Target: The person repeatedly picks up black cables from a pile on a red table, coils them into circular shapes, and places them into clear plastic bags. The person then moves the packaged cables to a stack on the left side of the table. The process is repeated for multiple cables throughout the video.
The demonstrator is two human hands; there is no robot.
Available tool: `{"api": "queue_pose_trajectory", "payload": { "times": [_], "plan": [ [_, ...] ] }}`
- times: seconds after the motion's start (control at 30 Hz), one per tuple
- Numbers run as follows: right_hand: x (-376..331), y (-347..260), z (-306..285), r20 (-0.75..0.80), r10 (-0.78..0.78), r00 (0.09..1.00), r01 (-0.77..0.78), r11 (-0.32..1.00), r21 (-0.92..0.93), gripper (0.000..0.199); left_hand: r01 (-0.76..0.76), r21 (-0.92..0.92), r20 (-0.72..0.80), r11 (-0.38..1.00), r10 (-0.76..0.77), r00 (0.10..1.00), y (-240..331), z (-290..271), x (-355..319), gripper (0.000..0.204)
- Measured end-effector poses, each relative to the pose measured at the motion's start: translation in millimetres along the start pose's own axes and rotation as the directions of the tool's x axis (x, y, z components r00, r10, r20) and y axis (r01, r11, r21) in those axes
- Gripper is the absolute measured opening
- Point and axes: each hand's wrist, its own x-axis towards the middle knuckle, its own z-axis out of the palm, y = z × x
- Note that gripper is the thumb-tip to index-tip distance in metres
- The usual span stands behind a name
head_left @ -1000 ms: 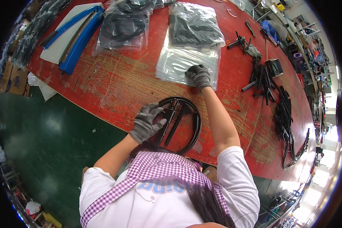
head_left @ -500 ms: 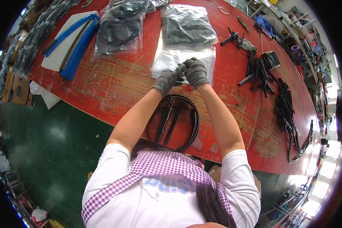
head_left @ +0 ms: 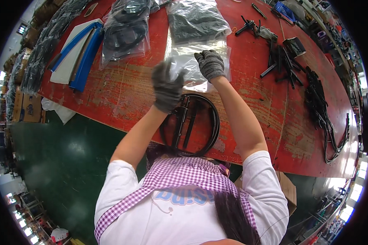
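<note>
Both my hands wear grey knit gloves. My left hand (head_left: 167,86) is raised above the red table (head_left: 122,92) and pinches the near left edge of a clear plastic bag (head_left: 188,61); it is blurred. My right hand (head_left: 210,64) grips the same empty bag on its right side. Below my forearms, a black ring-shaped part with straight black bars across it (head_left: 192,124) lies flat near the table's front edge.
A filled clear bag of black parts (head_left: 196,20) lies behind the empty one, another bag of black hoops (head_left: 126,30) at the left. Blue and white boards (head_left: 75,53) lie far left. Loose black bars (head_left: 280,59) and curved black pieces (head_left: 327,118) lie right. Green floor (head_left: 61,163) lies below.
My left hand left the black ring, reached forward to the clear bag beside my right hand, and has now lifted the bag's edge. The ring has stayed on the table.
</note>
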Motion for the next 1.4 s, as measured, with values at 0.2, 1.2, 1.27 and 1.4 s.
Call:
{"api": "queue_pose_trajectory", "payload": {
  "times": [0.2, 1.2, 1.27, 1.4],
  "plan": [
    [-46.1, -24.8, -38.8, -0.207, -0.352, 0.913, 0.296, 0.920, -0.258, 0.024, -0.185, 0.110, 0.490, 0.977, 0.108, 0.865, -30.2, 36.4, 34.7, 0.015],
    [-305.6, 50.0, -31.3, 0.658, -0.427, 0.621, 0.549, 0.835, 0.024, 0.050, 0.295, -0.307, 0.881, 0.905, 0.153, 0.448, -35.0, -140.5, -222.1, 0.037],
    [-262.1, 23.3, -59.5, 0.803, -0.319, 0.504, 0.475, 0.879, 0.051, 0.046, 0.558, -0.324, 0.903, 0.764, 0.073, 0.424, -27.4, -158.9, -208.1, 0.034],
    [-196.4, -9.6, -131.2, 0.525, -0.485, 0.699, 0.017, 0.746, 0.666, 0.029, 0.739, -0.621, 0.754, 0.261, -0.061, 0.654, -37.6, -191.6, -108.5, 0.015]
  ]
}}
